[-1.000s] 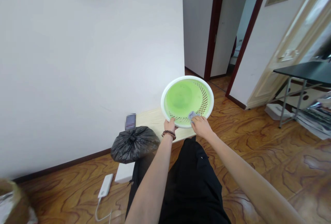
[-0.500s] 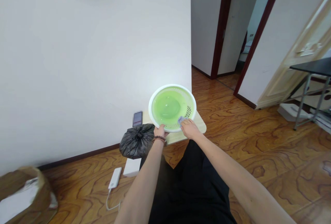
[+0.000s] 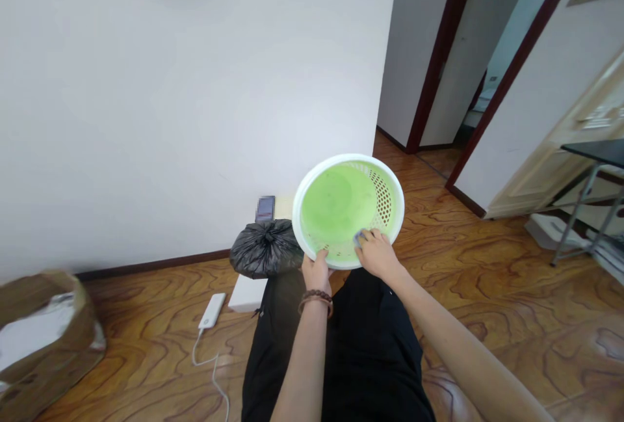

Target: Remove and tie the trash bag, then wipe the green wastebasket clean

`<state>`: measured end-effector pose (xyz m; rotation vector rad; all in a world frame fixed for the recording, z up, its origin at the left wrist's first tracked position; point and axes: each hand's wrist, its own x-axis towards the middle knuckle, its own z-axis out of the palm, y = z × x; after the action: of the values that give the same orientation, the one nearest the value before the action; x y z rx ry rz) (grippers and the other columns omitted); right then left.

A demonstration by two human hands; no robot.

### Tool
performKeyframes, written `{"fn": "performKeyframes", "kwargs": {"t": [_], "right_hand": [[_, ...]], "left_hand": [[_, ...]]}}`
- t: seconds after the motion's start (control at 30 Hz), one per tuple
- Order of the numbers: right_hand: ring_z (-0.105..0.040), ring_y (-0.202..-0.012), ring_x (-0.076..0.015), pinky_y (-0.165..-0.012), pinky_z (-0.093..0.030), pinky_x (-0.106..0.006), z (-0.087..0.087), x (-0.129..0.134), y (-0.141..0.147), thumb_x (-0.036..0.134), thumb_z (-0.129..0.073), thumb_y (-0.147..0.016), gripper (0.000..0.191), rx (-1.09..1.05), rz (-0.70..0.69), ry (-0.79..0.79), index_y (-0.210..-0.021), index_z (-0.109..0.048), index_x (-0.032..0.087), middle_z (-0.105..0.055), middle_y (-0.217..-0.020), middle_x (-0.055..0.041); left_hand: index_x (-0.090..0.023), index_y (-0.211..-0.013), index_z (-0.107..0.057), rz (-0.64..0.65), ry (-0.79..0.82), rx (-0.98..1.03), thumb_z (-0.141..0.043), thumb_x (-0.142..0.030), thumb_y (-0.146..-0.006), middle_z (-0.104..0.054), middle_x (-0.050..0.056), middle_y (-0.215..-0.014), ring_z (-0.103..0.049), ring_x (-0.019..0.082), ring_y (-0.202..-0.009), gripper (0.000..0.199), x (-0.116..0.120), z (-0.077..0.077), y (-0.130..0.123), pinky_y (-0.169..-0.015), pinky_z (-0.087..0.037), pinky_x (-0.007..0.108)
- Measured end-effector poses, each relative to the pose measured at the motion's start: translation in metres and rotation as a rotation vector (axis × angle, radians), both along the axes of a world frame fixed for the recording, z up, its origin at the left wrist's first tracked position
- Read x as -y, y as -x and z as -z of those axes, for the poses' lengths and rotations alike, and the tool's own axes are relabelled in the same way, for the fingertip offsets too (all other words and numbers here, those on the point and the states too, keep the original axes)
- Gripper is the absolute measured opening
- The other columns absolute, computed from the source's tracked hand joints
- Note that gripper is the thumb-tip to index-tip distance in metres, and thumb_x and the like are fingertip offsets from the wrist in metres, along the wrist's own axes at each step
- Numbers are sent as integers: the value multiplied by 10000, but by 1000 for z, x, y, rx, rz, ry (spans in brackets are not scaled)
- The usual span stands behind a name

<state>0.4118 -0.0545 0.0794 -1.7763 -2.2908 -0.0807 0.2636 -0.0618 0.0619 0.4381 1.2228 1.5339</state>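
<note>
A round plastic basin [image 3: 336, 194], green inside with a white rim and rows of holes on its right side, is tilted above my lap. My left hand [image 3: 316, 271] grips its near rim, thumb over the edge and the other fingers mostly hidden underneath. Inside, at the near right wall, my right hand [image 3: 377, 253] is closed on a small bluish-grey cloth [image 3: 359, 238] and presses it against the plastic. Most of the cloth is covered by the fingers.
A tied black plastic bag [image 3: 266, 250] and a phone [image 3: 265, 209] are left of the basin. A white power strip [image 3: 212, 311] with a cord, a white box [image 3: 246, 293] and a brown paper bag [image 3: 58, 350] stand on the floor. At right is a black-topped table [image 3: 597, 152].
The basin has come closer, shifted right and tilted more, now covering most of the pale surface beneath it. Both hands moved with it, the cloth still in my right hand.
</note>
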Motion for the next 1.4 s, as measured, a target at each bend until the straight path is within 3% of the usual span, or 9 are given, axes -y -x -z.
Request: {"fn": "performKeyframes", "kwargs": {"t": [0.2,0.3,0.5,0.67,0.8,0.9,1.1,1.23,1.4], "right_hand": [[-453,-1107,-218,-942,-323,-334,37,24,8,291,-364,-907,351,-30,-183,188,-1085,-596,97,-581,-1144,-139],[-447,-1129,-220,-927,-322,-351,45,28,7,245,-356,-902,331,-6,-152,177,-1099,-592,125,-561,-1188,-130],[-418,-1171,-261,-968,-252,-408,38,17,-8,260,-377,-898,322,66,38,19,-1067,-620,133,-541,-1223,-160],[-535,-996,-211,-866,-343,-320,38,17,17,243,-360,-916,306,-29,-30,140,-1021,-632,149,-644,-1036,-102],[-543,-950,-170,-847,-348,-279,38,26,39,200,-323,-931,319,-107,-126,145,-1057,-613,158,-651,-1009,-74],[-530,-955,-184,-851,-344,-297,33,27,26,200,-350,-921,297,-50,-144,100,-1022,-628,172,-656,-998,-70],[-499,-1031,-218,-917,-302,-352,23,23,-15,214,-335,-923,315,28,-38,-32,-1015,-631,159,-656,-1001,-103],[-544,-911,-182,-839,-361,-293,27,34,14,227,-308,-936,327,-108,-101,57,-990,-627,183,-665,-940,-59],[-521,-963,-192,-829,-373,-303,33,45,56,257,-358,-925,281,-262,-137,43,-1052,-603,200,-648,-991,-50]], "left_hand": [[-185,-993,-576,22,94,7,-613,-130,-690,-658,82,-891,-654,179,-705,310,11,36,3,-650,-541,366],[-187,-1008,-576,28,98,49,-616,-113,-694,-660,95,-937,-658,191,-748,325,13,45,3,-671,-542,372],[-215,-1090,-551,48,108,188,-618,-106,-716,-646,96,-1043,-657,200,-836,395,15,38,-1,-719,-542,376],[-202,-1101,-551,35,81,241,-633,-261,-763,-637,116,-1063,-657,220,-834,353,17,35,-4,-703,-546,396],[-204,-1096,-556,31,72,235,-636,-328,-764,-647,114,-1015,-662,213,-781,363,19,41,-6,-681,-548,400],[-206,-1094,-559,31,79,224,-648,-347,-754,-643,115,-1030,-662,214,-790,378,19,43,-6,-680,-548,398],[-228,-1128,-540,26,78,295,-659,-340,-747,-632,113,-1086,-654,223,-856,415,20,37,-6,-705,-542,401],[-228,-1123,-542,-6,95,366,-616,-301,-787,-638,102,-1053,-659,202,-801,353,21,37,-8,-683,-544,388],[-174,-1076,-561,-27,32,439,-591,-255,-801,-649,94,-954,-647,152,-704,288,22,40,-5,-650,-543,309]]}}
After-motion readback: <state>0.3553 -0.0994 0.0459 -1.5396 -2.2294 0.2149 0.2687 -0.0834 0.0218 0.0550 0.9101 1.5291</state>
